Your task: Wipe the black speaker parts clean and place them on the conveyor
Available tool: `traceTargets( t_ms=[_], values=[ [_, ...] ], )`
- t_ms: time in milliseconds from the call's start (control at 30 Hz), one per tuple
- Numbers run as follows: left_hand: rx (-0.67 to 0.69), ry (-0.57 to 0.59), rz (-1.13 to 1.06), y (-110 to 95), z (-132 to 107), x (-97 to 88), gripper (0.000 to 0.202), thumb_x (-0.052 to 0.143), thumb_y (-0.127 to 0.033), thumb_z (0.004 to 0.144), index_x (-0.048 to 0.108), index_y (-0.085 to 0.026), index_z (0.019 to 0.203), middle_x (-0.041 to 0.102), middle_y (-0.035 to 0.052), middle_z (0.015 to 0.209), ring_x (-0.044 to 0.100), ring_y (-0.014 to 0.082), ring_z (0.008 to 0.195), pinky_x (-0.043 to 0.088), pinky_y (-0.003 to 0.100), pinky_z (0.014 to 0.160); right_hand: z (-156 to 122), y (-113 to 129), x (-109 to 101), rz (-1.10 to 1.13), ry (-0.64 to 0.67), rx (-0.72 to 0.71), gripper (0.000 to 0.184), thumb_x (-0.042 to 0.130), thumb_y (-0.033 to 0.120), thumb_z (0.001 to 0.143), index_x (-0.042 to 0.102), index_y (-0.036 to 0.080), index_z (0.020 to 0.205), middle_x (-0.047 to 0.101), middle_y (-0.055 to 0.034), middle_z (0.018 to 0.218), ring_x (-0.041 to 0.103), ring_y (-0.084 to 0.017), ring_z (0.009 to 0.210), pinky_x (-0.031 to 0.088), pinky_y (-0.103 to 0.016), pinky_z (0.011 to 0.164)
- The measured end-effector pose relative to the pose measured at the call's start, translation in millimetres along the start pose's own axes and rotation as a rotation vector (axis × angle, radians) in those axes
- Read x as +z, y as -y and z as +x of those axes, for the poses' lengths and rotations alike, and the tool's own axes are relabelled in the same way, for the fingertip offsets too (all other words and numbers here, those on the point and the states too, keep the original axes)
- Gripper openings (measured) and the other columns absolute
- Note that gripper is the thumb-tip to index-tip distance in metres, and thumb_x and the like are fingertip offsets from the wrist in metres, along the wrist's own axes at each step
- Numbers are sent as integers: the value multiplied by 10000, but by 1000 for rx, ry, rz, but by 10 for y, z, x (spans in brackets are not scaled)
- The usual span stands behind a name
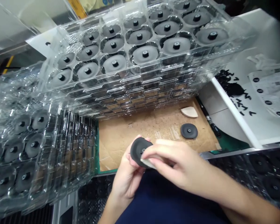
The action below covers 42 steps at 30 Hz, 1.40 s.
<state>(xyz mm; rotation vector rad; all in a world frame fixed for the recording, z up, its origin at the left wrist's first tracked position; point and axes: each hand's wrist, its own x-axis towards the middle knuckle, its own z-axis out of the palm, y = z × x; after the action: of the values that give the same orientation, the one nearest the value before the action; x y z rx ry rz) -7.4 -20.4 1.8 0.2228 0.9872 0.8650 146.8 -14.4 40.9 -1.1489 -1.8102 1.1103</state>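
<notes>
My left hand (128, 171) grips a dark grey rubber-like disc (136, 151) by its edge, its flat face tilted up toward me. Over that face, the fingers of my right hand (175, 161) pinch a small pale flat piece (148, 163), which touches the disc near its lower rim. The fingers hide part of the disc's centre. On the cardboard sheet (116, 140) beyond my hands lies another dark disc (189, 131) with a small hub in its middle. Behind it rests a cream wedge-shaped piece (189, 112).
Stacked clear plastic trays (140, 73) of similar discs stand behind the cardboard. Another tray stack (60, 155) rises at the left. A black marker (212, 124) lies along the right edge. Beyond it, a white bin (238, 118) borders a surface with small black scraps (233, 87).
</notes>
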Motion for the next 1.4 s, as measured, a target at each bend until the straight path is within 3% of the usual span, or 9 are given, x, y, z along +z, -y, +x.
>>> traceTargets(
  t_ms=[167, 433, 633, 767, 900, 1033, 1133, 1233, 1400],
  values=[
    [41, -25, -66, -2, 34, 17, 572, 805, -367, 595, 637, -255, 1130, 687, 48, 1120, 625, 192, 1042, 543, 253, 832, -48, -175, -116, -172, -92, 88, 192, 489, 130, 892, 659, 160, 976, 662, -29, 856, 614, -133, 774, 450, -242, 709],
    [55, 26, -66, -36, 9, 35, 547, 772, -404, 623, 636, -251, 1130, 671, 59, 1173, 636, 222, 1049, 514, 280, 894, -226, -523, 3, 297, -356, 447, 163, 560, 287, 857, 641, 203, 972, 692, -12, 867, 639, -137, 715, 493, -217, 604],
    [207, 27, -8, 61, 39, 125, 558, 826, -310, 576, 646, -286, 1104, 693, 8, 1103, 642, 153, 986, 512, 195, 832, -27, -164, 76, 62, -489, 220, 172, 531, 203, 865, 655, 182, 982, 681, -36, 921, 635, -149, 813, 498, -235, 697],
    [277, -99, -1, 73, 32, 119, 538, 840, -188, 543, 666, -296, 1040, 704, -34, 1036, 652, 88, 834, 503, 114, 692, 6, -34, 164, -101, -307, 189, 229, 472, 156, 871, 669, 132, 985, 675, -75, 868, 630, -165, 742, 489, -272, 650],
    [234, -72, -11, 46, 6, 50, 481, 814, -203, 588, 663, -327, 1028, 681, -25, 1126, 662, 172, 959, 530, 199, 767, -182, -140, 10, 347, -3, 336, 156, 550, 224, 844, 690, 182, 902, 681, -9, 732, 606, -118, 578, 441, -202, 477],
    [240, 8, -7, 71, -6, 53, 510, 819, -213, 580, 657, -341, 1047, 683, -13, 1147, 657, 212, 1010, 536, 239, 806, -227, -174, -85, 326, -362, 393, 138, 577, 255, 856, 669, 212, 949, 698, -6, 826, 626, -120, 651, 473, -198, 524],
    [244, 17, -7, 108, -6, 80, 553, 828, -165, 553, 659, -340, 1050, 695, -15, 1129, 648, 201, 1025, 521, 253, 860, -119, -68, -1, 40, -479, 208, 162, 559, 202, 867, 672, 211, 983, 688, -30, 905, 627, -141, 750, 496, -234, 643],
    [266, -10, -10, 105, -9, 79, 576, 827, -116, 530, 664, -329, 1039, 696, -23, 1126, 650, 176, 1008, 523, 206, 822, -50, 20, 85, -122, -367, 37, 237, 486, 146, 882, 668, 154, 1033, 675, -73, 870, 617, -166, 762, 489, -283, 702],
    [237, -1, -51, 45, -43, 18, 514, 813, -131, 570, 666, -332, 1021, 689, -20, 1139, 674, 192, 962, 538, 239, 818, -284, -96, 22, 438, 146, 352, 155, 564, 228, 830, 711, 184, 857, 655, -14, 720, 545, -99, 554, 385, -194, 472]
  ],
)
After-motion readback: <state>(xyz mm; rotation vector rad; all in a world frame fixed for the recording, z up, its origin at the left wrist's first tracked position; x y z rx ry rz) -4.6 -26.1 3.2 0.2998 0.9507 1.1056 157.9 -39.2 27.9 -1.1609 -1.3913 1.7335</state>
